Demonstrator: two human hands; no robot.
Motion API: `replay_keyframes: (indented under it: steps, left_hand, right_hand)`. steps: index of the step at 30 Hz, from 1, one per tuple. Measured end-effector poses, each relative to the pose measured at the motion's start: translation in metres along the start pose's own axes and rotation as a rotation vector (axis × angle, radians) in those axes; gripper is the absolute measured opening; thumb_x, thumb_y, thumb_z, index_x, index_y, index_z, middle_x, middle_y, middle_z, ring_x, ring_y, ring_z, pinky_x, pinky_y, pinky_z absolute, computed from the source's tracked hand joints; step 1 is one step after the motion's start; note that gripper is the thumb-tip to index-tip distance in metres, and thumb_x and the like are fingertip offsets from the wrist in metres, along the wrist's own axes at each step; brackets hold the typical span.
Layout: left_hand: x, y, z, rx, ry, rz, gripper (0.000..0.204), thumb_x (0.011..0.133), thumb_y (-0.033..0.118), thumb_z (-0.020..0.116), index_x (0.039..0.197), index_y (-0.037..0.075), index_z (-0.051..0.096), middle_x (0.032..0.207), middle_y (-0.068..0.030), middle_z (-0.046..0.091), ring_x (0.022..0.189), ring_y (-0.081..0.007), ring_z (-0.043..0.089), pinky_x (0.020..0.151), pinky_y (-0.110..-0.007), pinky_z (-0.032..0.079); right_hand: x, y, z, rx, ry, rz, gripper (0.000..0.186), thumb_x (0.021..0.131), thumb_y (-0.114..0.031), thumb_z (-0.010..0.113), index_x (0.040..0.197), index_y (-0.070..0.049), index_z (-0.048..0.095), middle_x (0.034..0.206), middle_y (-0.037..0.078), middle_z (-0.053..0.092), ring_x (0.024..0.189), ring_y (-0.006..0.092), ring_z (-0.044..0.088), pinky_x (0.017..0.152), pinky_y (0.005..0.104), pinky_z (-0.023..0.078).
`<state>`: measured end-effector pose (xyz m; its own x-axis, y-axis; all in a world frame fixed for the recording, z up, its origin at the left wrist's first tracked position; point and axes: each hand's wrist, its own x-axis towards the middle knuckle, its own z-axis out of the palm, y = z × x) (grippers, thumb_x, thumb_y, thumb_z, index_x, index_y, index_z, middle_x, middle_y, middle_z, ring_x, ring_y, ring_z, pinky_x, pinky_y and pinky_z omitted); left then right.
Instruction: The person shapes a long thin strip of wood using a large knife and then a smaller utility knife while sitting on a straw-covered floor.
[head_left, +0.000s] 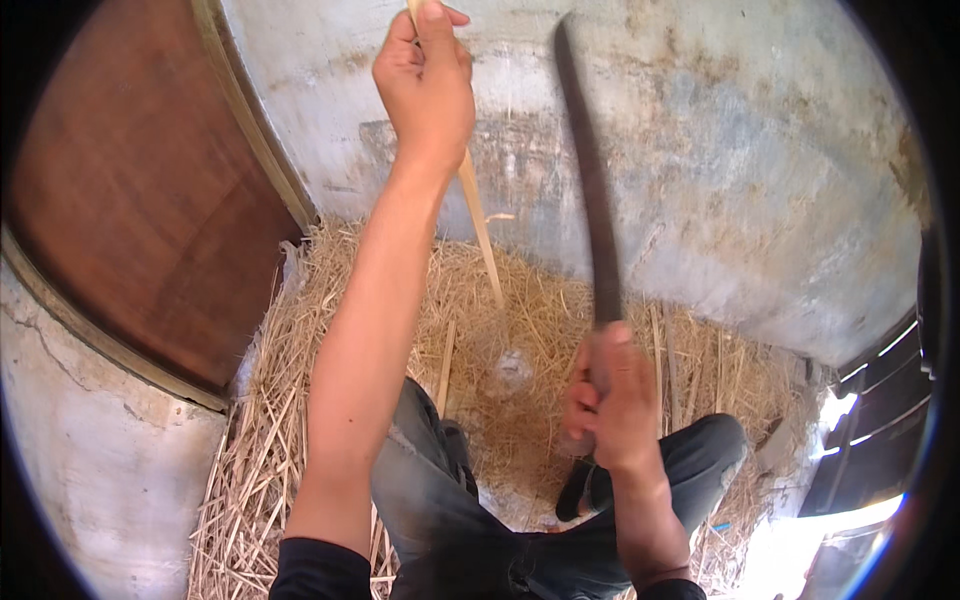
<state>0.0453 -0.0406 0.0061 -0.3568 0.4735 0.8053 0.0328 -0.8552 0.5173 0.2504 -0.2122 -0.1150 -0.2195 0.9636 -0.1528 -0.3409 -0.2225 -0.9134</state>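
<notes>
My left hand (430, 85) is raised at the top of the head view, its fingers closed around the upper part of a thin, pale strip of split wood or bamboo (480, 225). The strip slants down behind my wrist toward the straw, and a small shaving curls off its side. My right hand (615, 400) grips the handle of a long machete (588, 180) in front of my right knee. Its dark blade, slightly blurred, points up and curves at the tip. Blade and strip are apart.
Straw-like shavings (265, 450) cover the floor around my legs, with a few longer strips (447, 365) among them. A stained, whitish wall (760, 190) rises ahead. To the left is a brown door panel (150, 180) in a wooden frame. Dark slats (870, 440) let in light at the right.
</notes>
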Motion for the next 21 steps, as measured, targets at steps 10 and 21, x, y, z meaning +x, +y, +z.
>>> replay_keyframes:
  steps: [10, 21]
  left_hand:
    - [0.006, -0.011, 0.025, -0.164, -0.123, -0.118, 0.033, 0.105, 0.040, 0.048, 0.091, 0.011, 0.055, 0.059, 0.0065, 0.034, 0.050, -0.0047, 0.030, 0.046, -0.023, 0.024]
    - [0.014, -0.032, 0.050, 0.089, 0.080, 0.125, 0.034, 0.106, 0.031, 0.047, 0.081, 0.010, 0.053, 0.060, 0.0090, 0.033, 0.053, -0.0027, 0.030, 0.047, -0.023, 0.023]
  right_hand:
    - [0.003, 0.062, -0.001, -0.072, -0.009, 0.109, 0.046, 0.103, -0.049, 0.048, 0.082, -0.008, 0.047, 0.062, -0.001, 0.044, 0.047, 0.0062, 0.043, 0.041, 0.0246, 0.037]
    - [0.015, -0.036, 0.010, 0.341, 0.090, -0.658, 0.051, 0.102, -0.059, 0.034, 0.097, -0.011, 0.051, 0.061, 0.000, 0.043, 0.046, 0.0109, 0.040, 0.042, 0.0292, 0.037]
